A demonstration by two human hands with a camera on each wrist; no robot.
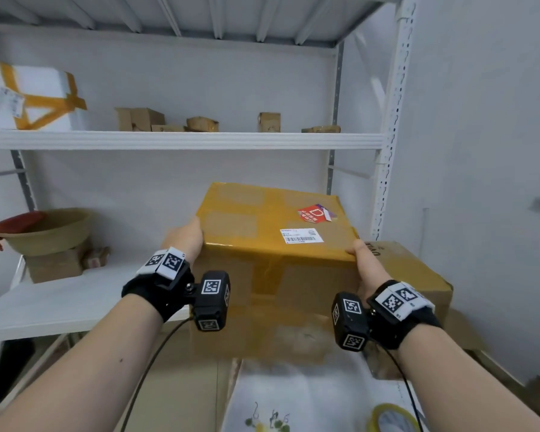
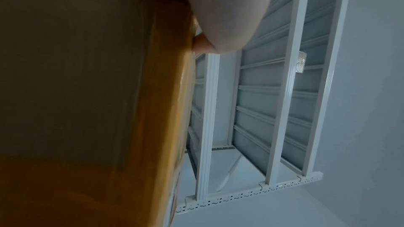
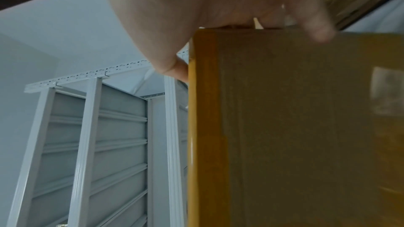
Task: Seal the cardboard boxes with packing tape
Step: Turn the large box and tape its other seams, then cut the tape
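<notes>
Cardboard box, wrapped in yellow-brown packing tape and bearing a white label and a red sticker on top, held in the air in front of a white shelf rack, at 12 o'clock from the person. Left hand grips the box's side at 9 o'clock, thumb over the top edge; right hand grips the side at 3 o'clock, thumb likewise on the top edge. Both palms press flat against opposite faces with the box between them, its long axis running from hand to hand, so neither hand is nearer. A second box lies at 3 o'clock, just behind the right hand. Tape roll rests at 5 o'clock, nearer the right hand. Judged: the box appears already taped, probably about to be set down
</notes>
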